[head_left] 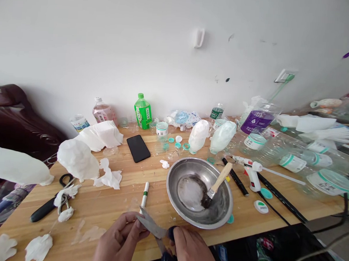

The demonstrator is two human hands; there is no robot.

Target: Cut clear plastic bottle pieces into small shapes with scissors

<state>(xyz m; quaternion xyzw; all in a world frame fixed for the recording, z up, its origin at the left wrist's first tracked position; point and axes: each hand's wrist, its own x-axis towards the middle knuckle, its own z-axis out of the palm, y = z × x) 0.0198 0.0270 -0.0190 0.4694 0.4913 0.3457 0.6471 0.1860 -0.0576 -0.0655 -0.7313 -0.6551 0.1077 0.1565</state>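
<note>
At the bottom centre of the frame, a pair of scissors [154, 227] is held over the front edge of the desk [154, 172], with the handles parted and the blades pointed up and to the left. The handles are gripped by the right hand [194, 250], whose fingers are closed around them. The left hand [120, 236] is set close against the blade tips, with its fingers curled in; how tightly they are closed, and whether anything is pinched there, cannot be told. Just above the blades a white marker [144, 195] is seen lying on the desk. The cutting is judged to be under way or about to be begun, since no finished cut piece can be made out at the blades. Some covering work appears to be done: a rounded white form [77, 160] is stood at the left, and two paler ones, a white bottle shape [199, 135] and a greenish bottle shape [223, 137], are stood above the basin [189, 215]. In the basin a brush [218, 183] is rested, its dark bristles down. At the right of the frame many clear bottles [292, 162] are left uncovered, so the work as a whole is judged unfinished.
</note>
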